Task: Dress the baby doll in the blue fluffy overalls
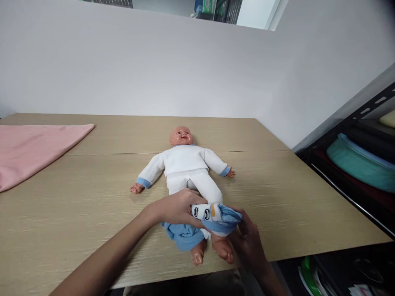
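A baby doll in a white top and white trousers lies on its back on the wooden table, head away from me. Around its lower legs is a bunched blue garment with a white cartoon-face patch. My left hand grips the garment at the doll's knees, fingers closed over it. On the other side, my right hand pinches the blue fabric beside the doll's bare feet.
A pink cloth is spread on the table's far left. A dark metal shelf unit stands at the right with a teal folded item on it. A white wall rises behind the table.
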Motion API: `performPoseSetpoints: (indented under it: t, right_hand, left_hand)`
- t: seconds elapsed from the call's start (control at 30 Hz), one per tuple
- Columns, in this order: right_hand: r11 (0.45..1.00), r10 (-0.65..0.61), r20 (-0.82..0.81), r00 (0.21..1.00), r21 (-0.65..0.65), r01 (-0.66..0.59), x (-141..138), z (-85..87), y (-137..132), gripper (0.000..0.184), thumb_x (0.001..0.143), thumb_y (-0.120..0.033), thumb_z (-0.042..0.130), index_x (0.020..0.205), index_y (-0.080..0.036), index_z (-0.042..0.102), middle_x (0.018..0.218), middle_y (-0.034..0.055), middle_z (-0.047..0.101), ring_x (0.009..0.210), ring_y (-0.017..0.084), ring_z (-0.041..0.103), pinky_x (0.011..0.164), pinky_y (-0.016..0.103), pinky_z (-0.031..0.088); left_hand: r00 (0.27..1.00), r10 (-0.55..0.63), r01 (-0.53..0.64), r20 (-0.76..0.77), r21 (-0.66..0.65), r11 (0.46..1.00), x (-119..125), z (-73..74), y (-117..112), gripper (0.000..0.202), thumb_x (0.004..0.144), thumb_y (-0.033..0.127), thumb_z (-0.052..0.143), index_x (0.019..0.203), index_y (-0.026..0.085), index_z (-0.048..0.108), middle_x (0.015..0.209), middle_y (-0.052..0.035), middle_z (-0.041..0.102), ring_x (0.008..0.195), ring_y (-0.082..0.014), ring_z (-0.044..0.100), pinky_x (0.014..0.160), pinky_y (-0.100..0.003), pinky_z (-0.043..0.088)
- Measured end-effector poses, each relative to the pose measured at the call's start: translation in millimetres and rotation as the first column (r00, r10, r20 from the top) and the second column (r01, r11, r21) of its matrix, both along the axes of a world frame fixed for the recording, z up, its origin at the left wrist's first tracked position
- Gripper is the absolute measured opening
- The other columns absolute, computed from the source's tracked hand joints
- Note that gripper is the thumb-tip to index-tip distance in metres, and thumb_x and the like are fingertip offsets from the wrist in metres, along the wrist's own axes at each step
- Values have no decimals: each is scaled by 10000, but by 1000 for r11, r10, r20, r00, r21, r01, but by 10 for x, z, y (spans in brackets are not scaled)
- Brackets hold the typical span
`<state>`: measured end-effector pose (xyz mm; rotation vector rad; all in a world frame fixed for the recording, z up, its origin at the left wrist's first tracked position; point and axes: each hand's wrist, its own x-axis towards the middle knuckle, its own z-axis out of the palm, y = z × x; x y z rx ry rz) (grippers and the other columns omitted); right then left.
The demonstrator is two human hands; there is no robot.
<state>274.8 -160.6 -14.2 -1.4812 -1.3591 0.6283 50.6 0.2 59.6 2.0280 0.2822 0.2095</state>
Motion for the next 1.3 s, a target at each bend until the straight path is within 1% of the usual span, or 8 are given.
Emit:
performPoseSetpoints:
  t: [0.13,0.3,0.47,0.6,0.8,0.93,1.07,1.3]
  right_hand:
    - [966,250,21,968,-81,-247,158,188,242,206,924,-357,728,1080,-225,743,1067,59,778,1004,258,762,909,357,614]
    - [792,588,65,806,-251,-557,395,509,468,449,883,-479,816,1261,-241,769,1392,110,677,1311,321,658,1124,437,543]
    - [858,511,114,852,-129,-498,482,560,545,273,992,-498,686,1040,-232,725,1170,74,699,1161,273,669,1081,414,529]
    - [842,518,19,855,-186,-506,422,523,623,241,1059,-472,607,1060,-238,663,1012,28,677,981,216,657,940,342,550]
    - [778,587,-51,808,-240,-580,359,537,853,281,1040,-495,631,1134,-237,692,1051,31,687,1000,227,657,934,344,549]
    - [803,589,67,805,-160,-574,285,575,982,254,1021,-479,662,1023,-228,698,1043,34,670,1025,228,647,995,354,528]
    - [861,500,-49,865,-80,-503,133,499,1105,282,1064,-494,599,1094,-228,689,984,21,672,926,194,630,870,301,525]
    - [909,393,-141,908,-91,-408,1,292,1324,369,1023,-581,620,1007,-214,659,828,-16,613,769,168,566,722,269,474]
  left_hand:
    - [999,7,-9,37,39,999,-2,-31,65,431,911,583,803,788,179,716,815,-3,668,800,-176,594,740,-279,448]
    - [987,157,-157,19,233,960,-47,23,26,531,820,686,840,759,185,678,745,22,580,726,-167,512,694,-290,396]
    - [891,454,-433,-26,256,864,-324,80,-346,538,905,643,790,1279,276,670,1255,-69,719,1161,-293,641,987,-376,500]
    - [734,677,-659,-54,184,729,-592,-72,-636,496,962,602,741,1346,315,613,1361,-76,689,1254,-314,626,1062,-440,510]
    - [651,759,-749,-31,139,648,-856,-199,-720,400,957,550,752,1247,287,671,1255,-83,715,1179,-305,658,1028,-447,547]
    - [687,722,-717,-88,80,692,-940,-128,-735,367,920,534,793,1157,274,690,1175,-65,719,1114,-286,671,989,-415,560]
    - [714,700,-700,-24,-8,714,-914,-118,-701,257,977,488,732,1096,269,669,1215,-58,691,1203,-268,633,1078,-399,514]
    - [593,804,-791,-41,-215,573,-795,-301,-439,350,1057,590,558,1094,242,547,833,24,580,779,-188,577,698,-299,485]
